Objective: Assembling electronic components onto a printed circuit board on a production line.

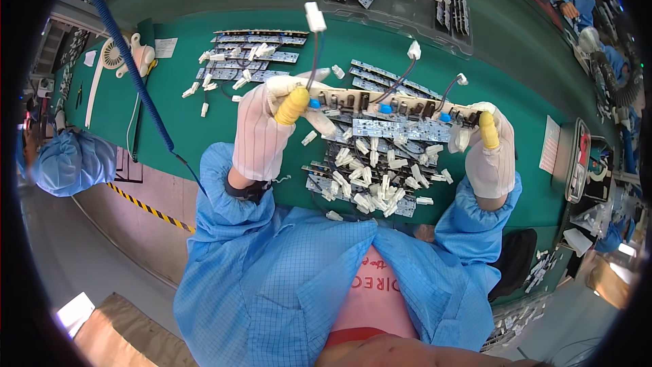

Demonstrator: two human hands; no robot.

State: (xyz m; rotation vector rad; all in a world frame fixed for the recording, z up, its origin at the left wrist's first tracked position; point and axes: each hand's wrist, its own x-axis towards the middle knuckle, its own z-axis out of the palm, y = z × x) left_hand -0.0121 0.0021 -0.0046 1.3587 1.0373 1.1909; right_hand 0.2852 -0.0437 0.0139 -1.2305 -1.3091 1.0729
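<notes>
A long circuit board strip (363,101), with dark and blue components and wires ending in white connectors, is held up lengthwise above the bench. My left hand (288,103), in a white glove with a yellow thumb cover, grips its left end. Its right end is pinched by my right hand (487,132), gloved the same way. One white connector (314,18) stands up on its wires by my left hand. Below the strip lies a pile of similar boards (387,129) with many loose white connectors (367,180). Parts of that pile are hidden behind the held strip.
Another stack of boards (261,54) lies at the back left on the green bench (183,105). A clear tray (407,20) with more boards stands at the back. A blue coiled cord (129,61) hangs at left, near a white fan (114,53). Other people work at both sides.
</notes>
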